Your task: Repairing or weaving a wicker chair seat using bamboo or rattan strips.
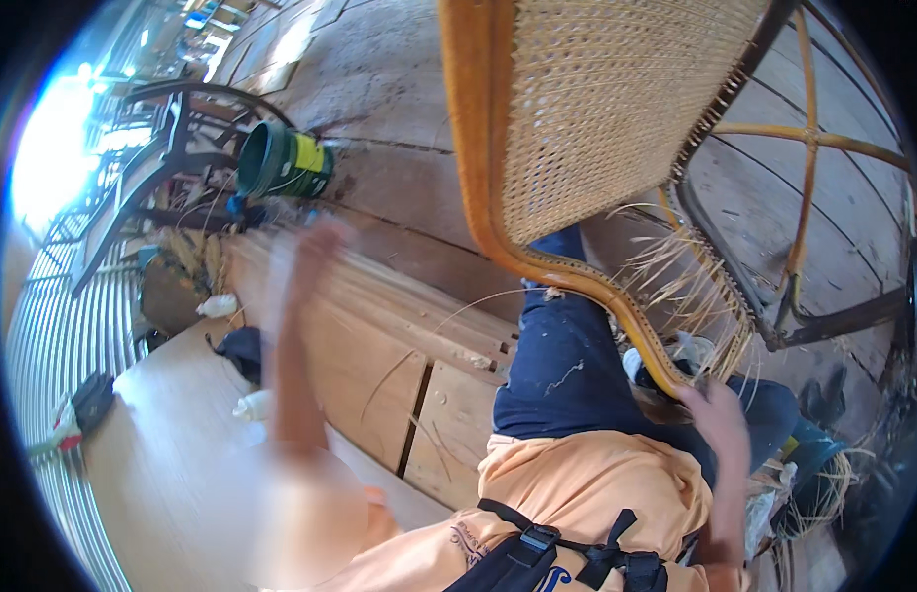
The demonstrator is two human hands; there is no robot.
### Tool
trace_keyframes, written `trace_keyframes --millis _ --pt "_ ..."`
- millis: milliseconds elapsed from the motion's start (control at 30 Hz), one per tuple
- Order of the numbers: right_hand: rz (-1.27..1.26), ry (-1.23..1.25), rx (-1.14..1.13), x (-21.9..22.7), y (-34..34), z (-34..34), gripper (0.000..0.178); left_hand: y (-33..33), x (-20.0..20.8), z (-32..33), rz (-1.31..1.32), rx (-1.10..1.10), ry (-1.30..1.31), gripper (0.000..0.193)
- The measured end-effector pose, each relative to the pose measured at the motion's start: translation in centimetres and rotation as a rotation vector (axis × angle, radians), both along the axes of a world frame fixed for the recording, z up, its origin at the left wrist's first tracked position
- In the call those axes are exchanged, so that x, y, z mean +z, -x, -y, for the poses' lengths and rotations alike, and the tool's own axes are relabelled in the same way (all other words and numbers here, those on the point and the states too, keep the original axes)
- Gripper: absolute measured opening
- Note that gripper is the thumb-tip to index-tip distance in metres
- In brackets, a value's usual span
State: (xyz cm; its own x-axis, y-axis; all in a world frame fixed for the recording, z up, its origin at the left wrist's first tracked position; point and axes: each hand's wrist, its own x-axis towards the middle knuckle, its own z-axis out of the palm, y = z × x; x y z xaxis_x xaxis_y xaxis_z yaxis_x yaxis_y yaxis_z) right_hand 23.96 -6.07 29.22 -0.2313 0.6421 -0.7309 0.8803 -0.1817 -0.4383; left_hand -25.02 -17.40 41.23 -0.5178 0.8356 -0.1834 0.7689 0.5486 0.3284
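One honey-brown, curved wooden chair frame, filled with a tan woven cane panel, rises ahead of the right hand. Its curved rail passes over the dark-blue trousered leg, probably so that the body steadies it and keeps the edge within reach. Thin, pale loose cane strands bristle just beyond the right hand, seemingly left free because those ends are untrimmed.

The right hand is mostly closed, its fingers bent around the near tip of the frame, and appears to grasp it; whether a strand is pinched there too, I cannot tell. Well off to the left, the left hand is raised and blurred, so its opening and any hold are unclear. Just beyond it stands a dark-green cylindrical plastic bucket with a yellow patch; nearer the body than that hand, a small white plastic bottle lies on a pale, flat worktop.
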Motion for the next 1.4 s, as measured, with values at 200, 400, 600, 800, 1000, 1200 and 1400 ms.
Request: trace_keyframes --millis 200,400,600,800,1000,1200,1400 --pt "-0.076 -0.208 -0.596 -0.4 -20.2 6.1 0.038 15.8 36.6 7.6 -2.166 -0.159 0.108 0.031" --pt "-0.005 -0.380 -0.661 -4.9 -22.8 13.7 0.050 6.3 30.0 2.8 -1.453 -0.425 -0.201 0.017" --pt "-0.192 -0.350 -0.501 -4.4 -19.4 10.3 0.041 0.3 12.7 4.4 -0.911 0.065 -0.060 0.026" --pt "-0.361 -0.319 -0.330 -0.9 -13.8 4.8 0.034 -2.0 17.2 9.8 -0.434 0.213 -0.439 0.026" --pt "-0.504 -0.356 -0.282 5.8 -6.1 3.2 0.029 -11.4 19.8 4.3 -0.006 0.010 -0.532 0.017" --pt "-1.071 0.415 0.362 13.1 14.4 5.5 0.011 -14.0 20.5 3.2 -0.340 -0.285 -0.385 0.018" --pt "-1.028 0.318 0.390 10.0 12.6 4.6 0.008 -3.4 28.3 15.3 -1.523 0.158 0.164 0.028"
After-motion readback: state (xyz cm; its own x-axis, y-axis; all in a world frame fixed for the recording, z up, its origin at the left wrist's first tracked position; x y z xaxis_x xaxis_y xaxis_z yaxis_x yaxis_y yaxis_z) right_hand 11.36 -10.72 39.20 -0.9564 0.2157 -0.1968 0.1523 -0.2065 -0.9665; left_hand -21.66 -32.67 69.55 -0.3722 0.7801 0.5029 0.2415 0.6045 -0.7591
